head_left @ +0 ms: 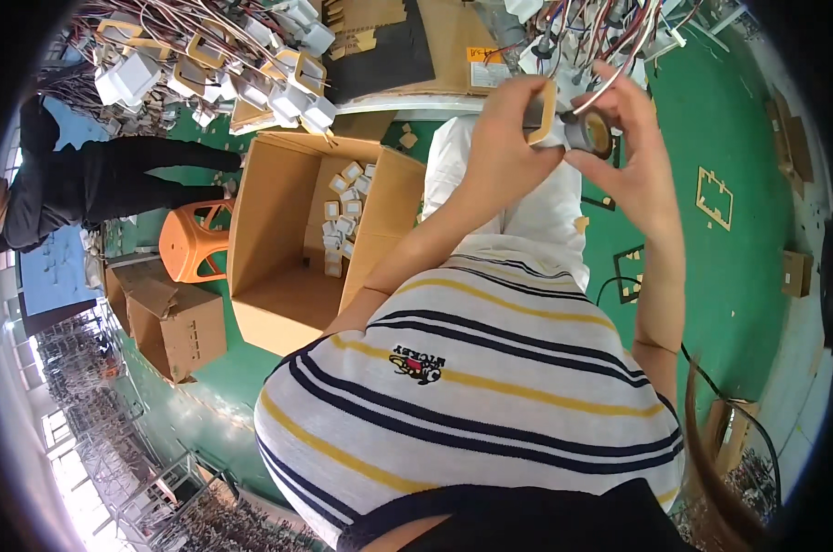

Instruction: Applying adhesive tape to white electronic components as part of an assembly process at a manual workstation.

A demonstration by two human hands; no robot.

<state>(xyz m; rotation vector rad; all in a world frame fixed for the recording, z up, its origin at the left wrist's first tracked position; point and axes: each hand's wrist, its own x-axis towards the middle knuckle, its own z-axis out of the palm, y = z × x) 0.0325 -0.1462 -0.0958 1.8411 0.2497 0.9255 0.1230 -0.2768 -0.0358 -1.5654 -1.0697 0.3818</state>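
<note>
Left hand: left hand (508, 124) raised before the chest, fingers closed around a small grey block with a tan cardboard frame (543, 112) about it.
Right hand: right hand (632, 138) opposite, fingers wrapped on a roll of tape (593, 133), the roll touching the block's side.
Item in work: the framed block sits between both hands, above the lap and just below the workbench (453, 55) edge; a reddish wire (619, 78) curves over it.
Stage, as judged: wrapping or taping looks under way; whether tape is already laid round the block cannot be told, the fingers cover it.
Done stock: an open carton (278, 239) on the floor to the person's left holds a small cluster of white square pieces (343, 216) against its far wall; most of its bottom is bare, so the batch looks early.
Stock to go: many white blocks with tan frames and wires (223, 64) heaped on the bench at upper left.
Nearby: orange plastic stool (191, 241) beside the carton; smaller closed box (172, 327) in front of the stool; green floor (738, 276) with cardboard scraps; another person in dark clothing (94, 184) at far left.
</note>
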